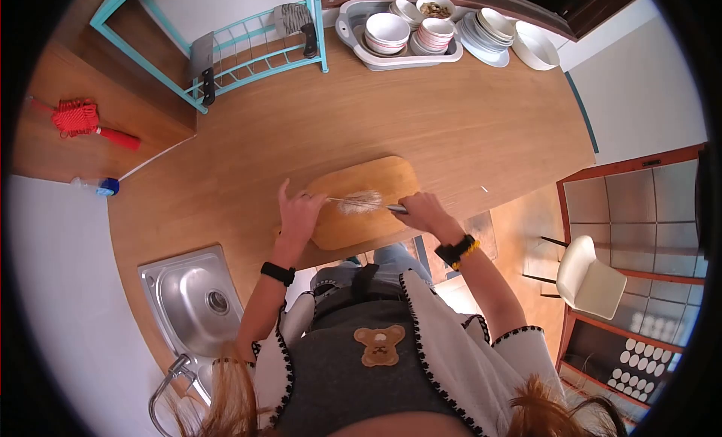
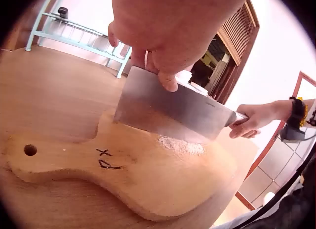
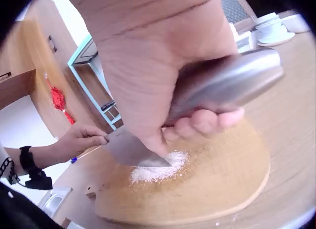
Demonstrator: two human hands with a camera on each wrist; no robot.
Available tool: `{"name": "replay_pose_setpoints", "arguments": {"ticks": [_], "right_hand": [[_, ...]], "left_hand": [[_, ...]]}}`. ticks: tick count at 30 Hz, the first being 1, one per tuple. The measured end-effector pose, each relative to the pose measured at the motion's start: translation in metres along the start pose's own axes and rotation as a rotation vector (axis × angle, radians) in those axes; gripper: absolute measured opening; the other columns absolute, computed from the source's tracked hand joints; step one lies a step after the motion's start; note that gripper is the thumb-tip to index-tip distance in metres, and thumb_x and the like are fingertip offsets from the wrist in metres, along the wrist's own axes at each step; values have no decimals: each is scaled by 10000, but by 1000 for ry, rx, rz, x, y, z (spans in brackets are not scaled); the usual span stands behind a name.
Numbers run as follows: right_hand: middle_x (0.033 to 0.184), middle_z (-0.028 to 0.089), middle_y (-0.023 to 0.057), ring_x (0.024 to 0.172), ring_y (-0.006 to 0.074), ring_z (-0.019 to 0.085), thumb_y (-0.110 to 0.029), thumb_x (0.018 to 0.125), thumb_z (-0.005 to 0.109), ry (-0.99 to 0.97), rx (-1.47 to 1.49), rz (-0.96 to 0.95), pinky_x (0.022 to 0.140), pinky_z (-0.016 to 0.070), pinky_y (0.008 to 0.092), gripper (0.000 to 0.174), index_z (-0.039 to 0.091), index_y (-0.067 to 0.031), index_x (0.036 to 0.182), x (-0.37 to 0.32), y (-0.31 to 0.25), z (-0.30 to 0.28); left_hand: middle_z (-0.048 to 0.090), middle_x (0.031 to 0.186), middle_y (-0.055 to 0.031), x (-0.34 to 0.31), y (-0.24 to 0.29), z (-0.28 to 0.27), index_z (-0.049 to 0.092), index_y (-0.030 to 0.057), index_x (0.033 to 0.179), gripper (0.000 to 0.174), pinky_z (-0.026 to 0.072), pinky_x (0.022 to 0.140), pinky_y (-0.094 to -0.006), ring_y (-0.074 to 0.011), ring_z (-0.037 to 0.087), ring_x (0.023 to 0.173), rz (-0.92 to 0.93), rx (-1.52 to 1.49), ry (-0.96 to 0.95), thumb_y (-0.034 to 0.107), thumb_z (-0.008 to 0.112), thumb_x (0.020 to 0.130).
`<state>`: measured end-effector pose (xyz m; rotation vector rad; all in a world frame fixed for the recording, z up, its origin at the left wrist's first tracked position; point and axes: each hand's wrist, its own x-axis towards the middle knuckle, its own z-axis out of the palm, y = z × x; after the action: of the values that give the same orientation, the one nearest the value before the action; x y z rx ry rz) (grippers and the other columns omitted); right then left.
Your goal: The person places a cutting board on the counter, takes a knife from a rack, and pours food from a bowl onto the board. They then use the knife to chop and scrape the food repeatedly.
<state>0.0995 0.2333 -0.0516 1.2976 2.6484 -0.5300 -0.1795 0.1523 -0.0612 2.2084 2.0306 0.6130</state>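
My right hand [image 1: 426, 213] grips the metal handle [image 3: 232, 81] of a cleaver. At the far end, my left hand [image 1: 299, 214] pinches the blade's upper corner, with its thumb against one face. The broad blade [image 2: 168, 103] stands on edge over a wooden cutting board [image 2: 138, 187]. A patch of finely chopped white bits [image 3: 158, 173] lies on the board below the blade, close to its cutting edge. In the left wrist view the board has a hole in its handle and dark marks near it.
Behind the board stands a turquoise rack [image 1: 259, 70] with two knives. A grey basin [image 1: 347, 31] of bowls and a stack of plates [image 1: 481, 42] line the back edge. A steel sink [image 1: 188, 301] lies at left. One small white piece [image 1: 484, 189] rests right of the board.
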Motion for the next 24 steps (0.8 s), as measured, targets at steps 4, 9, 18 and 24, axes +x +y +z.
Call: {"name": "replay_pose_setpoints", "arguments": {"ticks": [4, 9, 18, 24], "right_hand": [[669, 635, 149, 642, 338, 630, -357, 814, 594, 52, 125, 90, 590, 504, 448, 286, 632, -90, 721, -30, -37, -5], [652, 630, 148, 635, 332, 633, -367, 813, 605, 137, 153, 164, 569, 507, 436, 284, 627, -94, 739, -37, -47, 41], [690, 654, 119, 659, 304, 651, -348, 804, 573, 22, -22, 197, 592, 523, 424, 236, 692, -146, 826, -15, -16, 51], [725, 666, 124, 684, 294, 664, -260, 763, 573, 7, -72, 198, 612, 532, 399, 188, 695, -125, 714, -5, -23, 21]], "left_hand": [[667, 815, -21, -5, -2, -7, 665, 140, 845, 80, 249, 1036, -501, -177, 612, 886, 57, -47, 116, 194, 628, 800], [664, 904, 9, -16, 1, -8, 669, 139, 877, 112, 247, 1041, -501, -152, 590, 972, 28, -37, 130, 205, 636, 792], [662, 877, 13, -26, 7, 2, 662, 143, 876, 101, 264, 1039, -492, -156, 599, 932, 21, -45, 163, 191, 642, 789], [668, 849, 4, -29, 4, 6, 655, 143, 891, 99, 263, 1045, -488, -160, 613, 871, 21, -43, 173, 181, 635, 803]]}}
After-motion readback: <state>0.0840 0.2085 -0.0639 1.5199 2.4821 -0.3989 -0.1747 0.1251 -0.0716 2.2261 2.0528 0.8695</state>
